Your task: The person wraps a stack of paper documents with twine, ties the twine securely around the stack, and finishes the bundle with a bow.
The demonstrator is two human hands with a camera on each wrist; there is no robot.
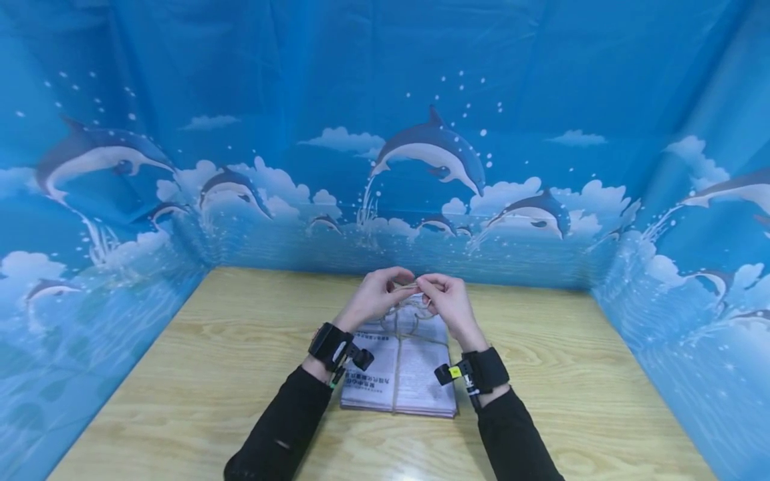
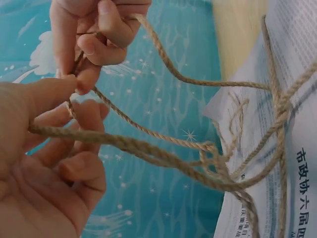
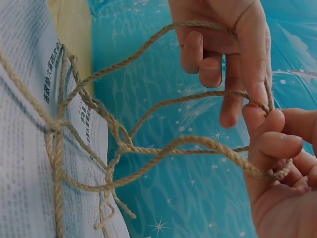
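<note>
A stack of newspapers (image 1: 424, 384) lies on the table, bound with brown twine (image 2: 104, 137) that crosses over its top sheet. Above the stack's far end, my left hand (image 1: 374, 295) pinches the twine between thumb and fingertips. Facing it, my right hand (image 1: 450, 306) pinches the twine too, the fingertips of both hands close together. In the right wrist view, loose strands of twine (image 3: 124, 62) run from the crossing on the paper up to both hands. A small tangle with frayed ends (image 3: 121, 145) hangs between the hands and the stack.
The wood-grain table (image 1: 252, 334) extends to both sides of the stack. A blue curtain with dolphins (image 1: 337, 67) encloses its back and sides. Each wrist wears a black strap with a small camera (image 1: 363, 359).
</note>
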